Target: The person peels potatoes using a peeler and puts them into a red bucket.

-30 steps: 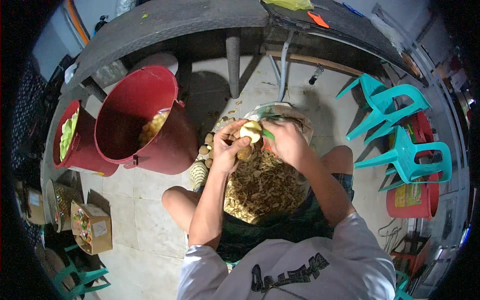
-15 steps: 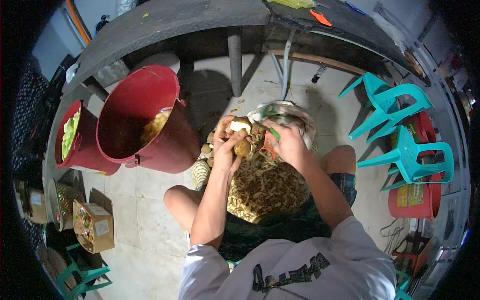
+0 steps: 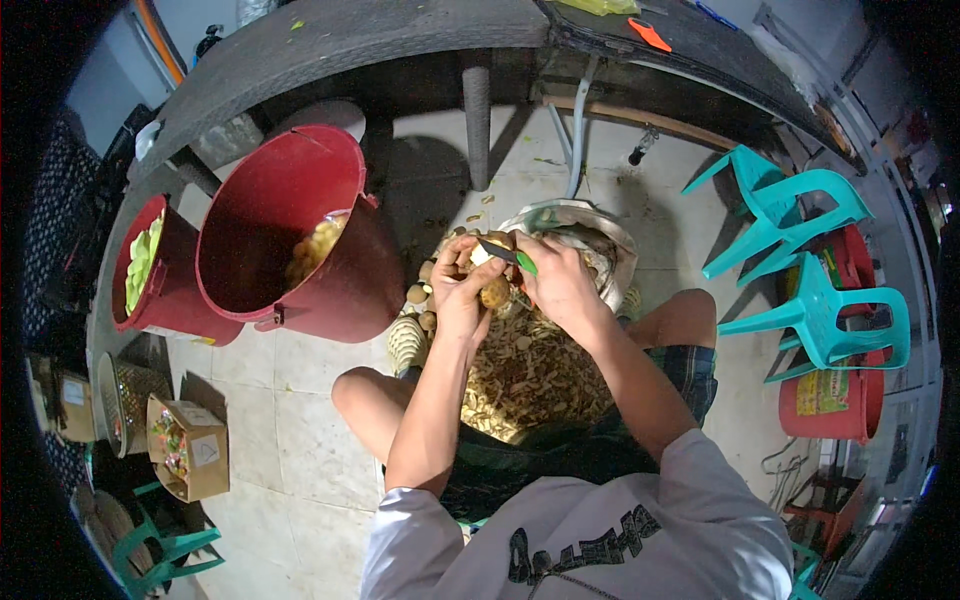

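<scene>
My left hand (image 3: 460,290) is wrapped round a partly peeled potato (image 3: 478,258), with a second, unpeeled potato (image 3: 495,293) at its fingers. My right hand (image 3: 558,285) grips a knife by its green handle (image 3: 525,262), and the dark blade lies against the top of the pale potato. Beneath both hands, between my bent legs, a heap of peelings (image 3: 530,380) fills the space in front of a light sack (image 3: 605,232). Several brown potatoes (image 3: 418,295) lie just left of the sack, partly hidden by my left hand.
Two red buckets, a large one (image 3: 320,290) holding peeled pieces and a smaller (image 3: 180,320), stand left, near a cardboard box (image 3: 198,470). Teal chairs (image 3: 830,330) and another red bucket (image 3: 840,410) stand right. A dark table (image 3: 370,40) spans the far side.
My right hand has brought the knife leftward onto the potato since half a second ago, when it was held a little apart. The potato in my left hand has been turned.
</scene>
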`<state>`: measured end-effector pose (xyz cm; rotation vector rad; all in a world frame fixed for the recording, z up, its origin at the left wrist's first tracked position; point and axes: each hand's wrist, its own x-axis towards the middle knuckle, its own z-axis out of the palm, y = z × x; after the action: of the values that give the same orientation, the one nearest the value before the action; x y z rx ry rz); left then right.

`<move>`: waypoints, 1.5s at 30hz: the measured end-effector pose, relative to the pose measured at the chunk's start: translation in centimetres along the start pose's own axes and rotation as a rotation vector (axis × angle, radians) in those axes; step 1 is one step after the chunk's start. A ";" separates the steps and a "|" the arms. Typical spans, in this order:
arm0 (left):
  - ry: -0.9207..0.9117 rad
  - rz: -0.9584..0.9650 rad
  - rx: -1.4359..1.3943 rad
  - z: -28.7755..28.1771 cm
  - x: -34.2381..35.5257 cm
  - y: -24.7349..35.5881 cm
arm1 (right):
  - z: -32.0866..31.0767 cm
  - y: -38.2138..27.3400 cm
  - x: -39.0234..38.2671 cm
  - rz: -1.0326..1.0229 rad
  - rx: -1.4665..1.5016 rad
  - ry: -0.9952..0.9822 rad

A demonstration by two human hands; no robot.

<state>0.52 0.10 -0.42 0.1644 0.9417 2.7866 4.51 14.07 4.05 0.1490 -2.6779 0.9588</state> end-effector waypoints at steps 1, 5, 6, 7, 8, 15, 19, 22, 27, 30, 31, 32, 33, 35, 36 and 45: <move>-0.008 0.002 0.000 0.0 0.0 0.1 | 0.0 0.2 0.1 0.005 -0.001 -0.009; -0.065 -0.068 -0.031 0.5 -0.2 1.3 | 0.8 4.1 0.6 0.130 -0.048 -0.089; -0.071 -0.035 -0.027 0.5 -0.5 1.2 | 0.8 4.1 -0.1 0.173 -0.051 -0.103; -0.067 -0.032 -0.031 0.4 -0.3 1.2 | 0.9 4.2 -0.5 0.216 -0.055 -0.117; -0.058 -0.048 -0.043 0.4 0.0 1.3 | 1.1 4.3 -0.4 0.175 -0.095 -0.080; -0.039 -0.088 -0.093 0.4 -0.1 0.9 | -0.3 1.3 -0.1 0.120 -0.050 -0.035; -0.023 -0.070 -0.067 0.2 -0.1 0.7 | -1.0 -0.4 -0.3 -0.023 -0.032 0.004; -0.010 -0.050 -0.041 0.3 -0.1 0.4 | -0.3 0.2 -0.2 -0.022 -0.101 0.018; -0.017 -0.043 -0.026 0.8 -0.5 1.0 | -1.3 1.8 1.2 0.230 -0.116 -0.157; 0.008 -0.073 -0.076 1.0 -0.1 1.2 | -1.0 1.2 0.1 -0.003 -0.096 -0.020; 0.008 -0.075 -0.074 1.0 -0.1 0.9 | -0.9 1.1 -0.1 -0.001 -0.093 -0.020; -0.005 -0.060 -0.082 0.8 -0.1 0.5 | -0.7 1.0 -0.1 -0.066 -0.153 0.009; -0.017 -0.049 -0.090 0.8 -0.2 0.3 | -0.6 0.8 -0.3 -0.128 -0.213 0.037; -0.002 -0.060 -0.069 0.5 -0.6 0.2 | -1.6 1.1 1.4 0.413 0.015 -0.264; -0.016 -0.072 -0.045 0.7 -0.7 0.4 | -1.3 2.6 1.1 0.311 -0.061 -0.181; -0.001 -0.083 -0.055 0.9 -0.5 0.4 | -0.8 1.2 -0.6 -0.123 -0.155 0.078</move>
<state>1.06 0.25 0.51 0.1152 0.8513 2.7325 5.03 15.49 3.68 0.2347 -2.6241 0.7027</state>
